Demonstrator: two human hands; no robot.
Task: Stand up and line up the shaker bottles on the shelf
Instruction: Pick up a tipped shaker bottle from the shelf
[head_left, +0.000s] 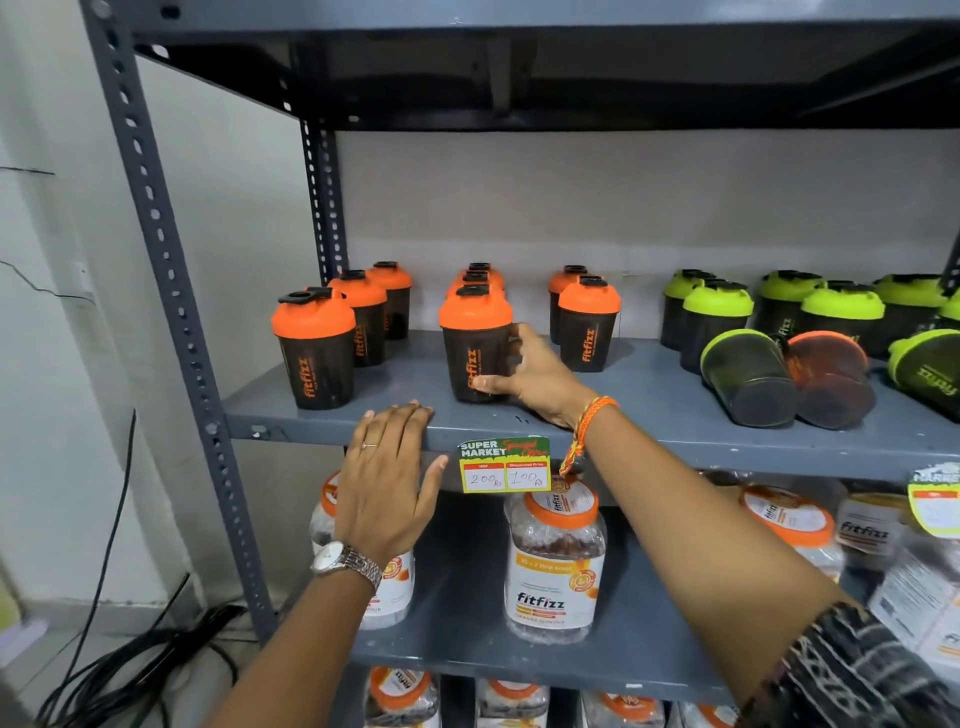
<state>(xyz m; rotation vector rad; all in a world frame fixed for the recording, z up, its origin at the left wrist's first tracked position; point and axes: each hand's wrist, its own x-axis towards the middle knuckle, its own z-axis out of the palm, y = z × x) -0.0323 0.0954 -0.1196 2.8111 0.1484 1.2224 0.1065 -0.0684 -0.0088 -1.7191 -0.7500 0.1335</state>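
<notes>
A: What is held by the right hand (524, 376)?

B: An upright shaker bottle with an orange lid (475, 343) is gripped low on its dark body, thumb in front and fingers wrapped round the right side. It is stood near the front edge of the grey metal shelf (649, 395), at the head of a short file of orange-lidded bottles (478, 278).

A: And the left hand (387, 488)?

B: It is laid open and flat, fingertips rested on the shelf's front lip, left of the price tag (504, 465). Nothing is grasped by it.

A: How are the other bottles placed?

B: A diagonal file of orange-lidded bottles (314, 351) is stood at the left, and a pair (589, 325) to the right of the gripped one. Further right, green-lidded bottles (714, 317) are stood in rows. In front of them a green-lidded bottle (748, 376) and an orange one (831, 379) are lain on their sides, touching or nearly so; contact cannot be judged. Another toppled green one (930, 371) is seen at the right edge.

A: Below?

B: Clear jars with orange lids (556, 556) are kept on the lower shelf.
</notes>
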